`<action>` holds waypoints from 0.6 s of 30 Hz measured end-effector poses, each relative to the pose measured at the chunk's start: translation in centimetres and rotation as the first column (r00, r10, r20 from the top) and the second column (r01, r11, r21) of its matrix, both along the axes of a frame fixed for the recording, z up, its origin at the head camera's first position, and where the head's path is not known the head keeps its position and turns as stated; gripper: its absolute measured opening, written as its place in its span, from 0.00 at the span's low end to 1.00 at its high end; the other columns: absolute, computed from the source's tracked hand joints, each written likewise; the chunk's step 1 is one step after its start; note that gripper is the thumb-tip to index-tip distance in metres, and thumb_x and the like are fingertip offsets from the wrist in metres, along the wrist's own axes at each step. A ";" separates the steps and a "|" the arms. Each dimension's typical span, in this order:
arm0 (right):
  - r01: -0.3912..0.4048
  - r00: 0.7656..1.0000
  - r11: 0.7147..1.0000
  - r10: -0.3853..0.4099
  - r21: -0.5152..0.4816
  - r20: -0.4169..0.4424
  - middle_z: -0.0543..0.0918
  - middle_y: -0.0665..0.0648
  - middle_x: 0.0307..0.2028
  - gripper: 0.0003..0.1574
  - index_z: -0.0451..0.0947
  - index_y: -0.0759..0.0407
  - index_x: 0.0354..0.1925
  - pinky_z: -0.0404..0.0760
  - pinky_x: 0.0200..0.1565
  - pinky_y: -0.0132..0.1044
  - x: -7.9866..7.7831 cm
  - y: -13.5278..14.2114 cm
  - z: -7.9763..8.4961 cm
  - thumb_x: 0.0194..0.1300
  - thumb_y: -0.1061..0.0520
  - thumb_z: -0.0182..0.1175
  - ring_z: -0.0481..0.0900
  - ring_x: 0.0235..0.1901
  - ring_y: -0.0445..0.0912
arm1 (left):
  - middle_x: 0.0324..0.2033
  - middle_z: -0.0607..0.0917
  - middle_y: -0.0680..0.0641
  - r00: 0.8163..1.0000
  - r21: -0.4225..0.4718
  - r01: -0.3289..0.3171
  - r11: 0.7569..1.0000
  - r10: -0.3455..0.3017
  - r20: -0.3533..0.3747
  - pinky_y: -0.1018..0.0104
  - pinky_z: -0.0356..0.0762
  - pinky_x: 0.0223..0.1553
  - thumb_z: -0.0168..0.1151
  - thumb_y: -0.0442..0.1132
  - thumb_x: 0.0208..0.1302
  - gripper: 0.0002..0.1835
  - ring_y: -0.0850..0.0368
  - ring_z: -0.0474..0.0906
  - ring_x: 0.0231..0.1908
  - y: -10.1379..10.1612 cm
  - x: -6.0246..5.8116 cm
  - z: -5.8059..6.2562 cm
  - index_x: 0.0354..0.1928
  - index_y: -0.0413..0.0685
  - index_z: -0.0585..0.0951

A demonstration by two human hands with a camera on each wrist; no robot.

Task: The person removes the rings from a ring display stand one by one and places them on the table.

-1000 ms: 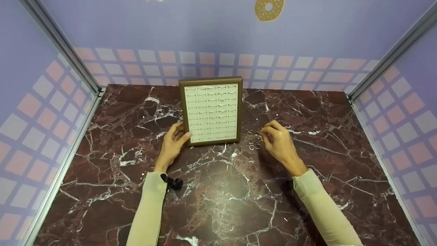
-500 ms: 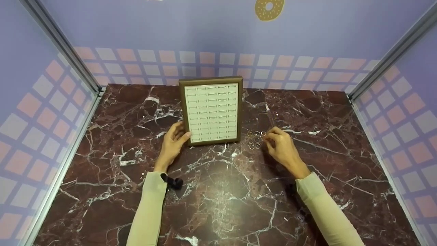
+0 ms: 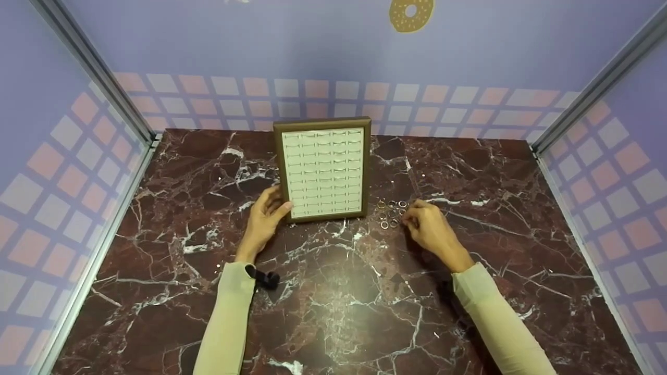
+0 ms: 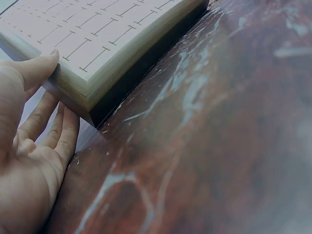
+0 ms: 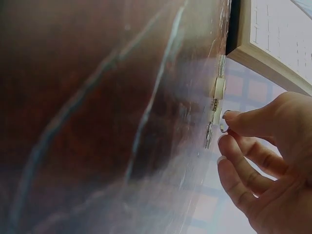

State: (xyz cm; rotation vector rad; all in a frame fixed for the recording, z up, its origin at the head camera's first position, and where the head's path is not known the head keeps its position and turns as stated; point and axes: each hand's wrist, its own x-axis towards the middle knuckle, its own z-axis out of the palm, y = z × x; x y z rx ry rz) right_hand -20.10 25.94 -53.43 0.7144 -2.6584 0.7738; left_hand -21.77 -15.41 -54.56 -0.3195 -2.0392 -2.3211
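Note:
A wood-framed ring display board (image 3: 324, 179) with a pale, slotted face stands tilted up near the middle of the table. At its lower left corner, the left hand (image 3: 266, 216) grips the frame, thumb on the front edge and fingers behind, as the left wrist view also shows. Several loose rings (image 3: 384, 224), gold and silver coloured, lie grouped just right of the board. Beside the group's right edge is the right hand (image 3: 428, 224), its fingertips close over the table. In the right wrist view, a small thin ring (image 5: 224, 128) is pinched between thumb and index finger.
The dark red marbled table (image 3: 333, 291) has light walls with pink and white squares (image 3: 375, 92) at the back and both sides. Metal corner posts (image 3: 94, 67) stand at the rear. A black camera strap (image 3: 264, 277) is on the left wrist.
The right hand has come down along the ring group toward the wearer, uncovering rings on the group's right side. The left hand and the board have stayed put.

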 end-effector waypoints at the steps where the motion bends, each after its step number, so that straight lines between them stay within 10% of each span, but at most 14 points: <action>1: -0.003 1.000 1.000 0.003 0.002 -0.002 0.80 0.57 0.30 0.07 0.86 0.64 0.28 0.80 0.28 0.38 0.0 0.0 0.0 0.53 0.74 0.67 0.77 0.26 0.46 | 0.58 0.78 0.35 1.000 -0.003 0.000 1.000 0.000 0.000 0.57 0.73 0.62 0.66 0.29 0.66 0.28 0.38 0.73 0.59 0.0 0.0 0.0 0.67 0.34 0.70; 18: -0.030 0.997 0.997 0.025 0.073 0.071 0.83 0.59 0.32 0.09 0.88 0.66 0.29 0.84 0.33 0.41 -0.3 -0.1 -0.2 0.52 0.75 0.66 0.81 0.31 0.51 | 0.58 0.78 0.33 1.000 -0.025 -0.016 1.000 0.017 0.023 0.50 0.69 0.66 0.66 0.29 0.65 0.29 0.44 0.75 0.58 -0.1 0.1 0.4 0.67 0.32 0.70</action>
